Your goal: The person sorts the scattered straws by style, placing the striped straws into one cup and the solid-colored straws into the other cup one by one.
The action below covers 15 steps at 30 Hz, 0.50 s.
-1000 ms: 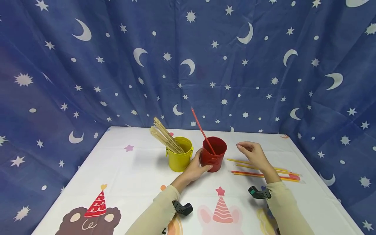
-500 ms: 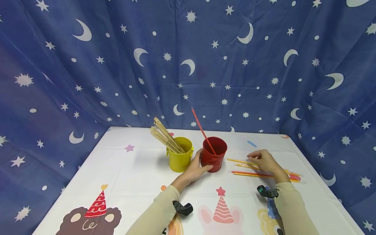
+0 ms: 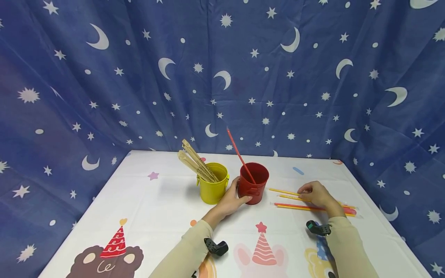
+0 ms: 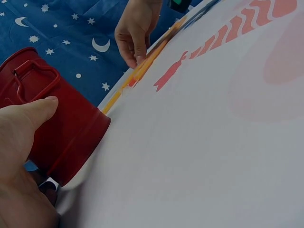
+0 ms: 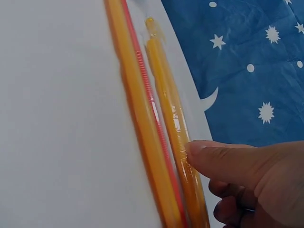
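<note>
My left hand [image 3: 227,200] holds the small red bucket [image 3: 252,189] at its side. In the left wrist view the thumb lies across the bucket's front by its wire handle. One red straw [image 3: 240,154] leans inside, sticking out past the rim. Over on the right, my right hand [image 3: 316,194] is at a yellow straw [image 5: 166,90] in a clear wrapper. Its thumb tip meets that straw in the right wrist view, with the other fingers curled below and partly hidden. A red straw [image 5: 145,78] and an orange straw [image 5: 130,71] lie alongside.
A yellow bucket [image 3: 210,193] with several long tan-wrapped sticks [image 3: 198,164] stands just left of the red one. A white patterned tablecloth [image 3: 167,216] covers the table. Behind the table hangs a blue curtain [image 3: 194,104] with moons and stars.
My right hand has moved right and downward from beside the red bucket to the straws, its fingers closing in on a yellow one. The left hand and both buckets stay put.
</note>
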### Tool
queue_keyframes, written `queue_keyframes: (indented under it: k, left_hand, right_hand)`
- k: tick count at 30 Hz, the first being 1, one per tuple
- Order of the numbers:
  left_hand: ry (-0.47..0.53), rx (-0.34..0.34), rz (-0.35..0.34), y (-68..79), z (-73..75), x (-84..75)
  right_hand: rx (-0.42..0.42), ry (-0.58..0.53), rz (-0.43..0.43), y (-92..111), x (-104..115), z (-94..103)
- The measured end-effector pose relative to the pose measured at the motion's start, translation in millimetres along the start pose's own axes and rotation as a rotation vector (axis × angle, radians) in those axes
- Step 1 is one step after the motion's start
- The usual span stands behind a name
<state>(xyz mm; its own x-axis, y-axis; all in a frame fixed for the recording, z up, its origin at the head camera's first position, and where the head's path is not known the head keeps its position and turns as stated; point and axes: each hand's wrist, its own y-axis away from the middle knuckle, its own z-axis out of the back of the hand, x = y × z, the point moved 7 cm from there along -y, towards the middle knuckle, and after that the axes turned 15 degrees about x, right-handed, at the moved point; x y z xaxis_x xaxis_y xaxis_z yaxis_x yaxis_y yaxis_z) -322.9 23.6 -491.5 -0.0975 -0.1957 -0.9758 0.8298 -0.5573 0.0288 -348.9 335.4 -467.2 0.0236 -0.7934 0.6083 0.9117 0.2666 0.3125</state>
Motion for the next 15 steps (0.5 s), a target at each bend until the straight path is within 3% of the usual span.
queue_keyframes:
  k: [15]
  left_hand:
    - [-0.009,-0.002,-0.002,-0.9,0.2,0.6]
  right_hand:
    - [-0.033,0.064,-0.009,-3.3,0.4,0.2]
